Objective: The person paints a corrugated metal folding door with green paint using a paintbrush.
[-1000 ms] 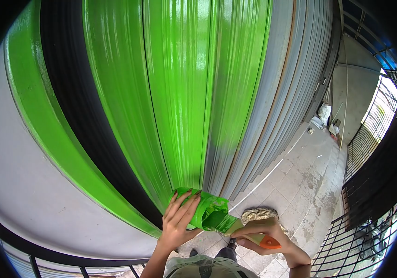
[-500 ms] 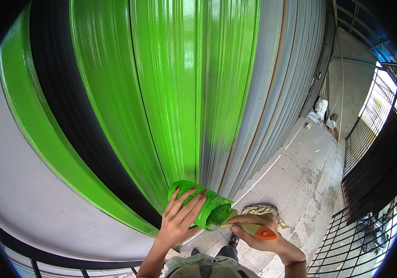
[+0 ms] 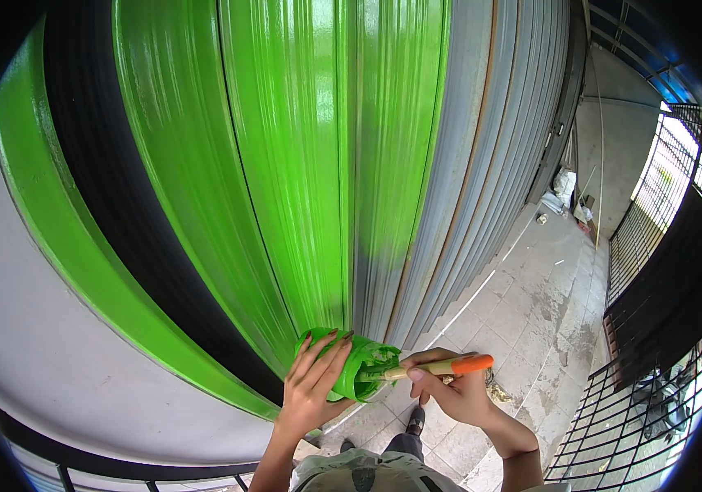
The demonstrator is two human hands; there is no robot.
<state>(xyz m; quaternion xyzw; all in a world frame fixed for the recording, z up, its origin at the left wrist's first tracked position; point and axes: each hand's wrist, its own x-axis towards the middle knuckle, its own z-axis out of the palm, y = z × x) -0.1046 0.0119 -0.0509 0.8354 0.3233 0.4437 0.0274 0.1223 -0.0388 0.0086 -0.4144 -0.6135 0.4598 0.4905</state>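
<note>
My left hand wraps round a green paint container, which is tilted with its open mouth toward the right. Between the fingers and thumb of my right hand is a paintbrush with a pale handle and an orange end. Its bristle end reaches into the container's mouth, and the bristles are hidden there. Just beyond both hands rises a folding metal shutter with fresh green panels. One panel is green above and bare grey lower down.
Unpainted grey shutter folds stand to the right. A black strip and a white wall are at the left. Tiled floor runs below, with a crumpled cloth behind my right hand. Black grating borders the right side.
The brush has swung more level, its orange end rising, and its head has gone deeper into the container. My left hand still holds the container, now turned slightly.
</note>
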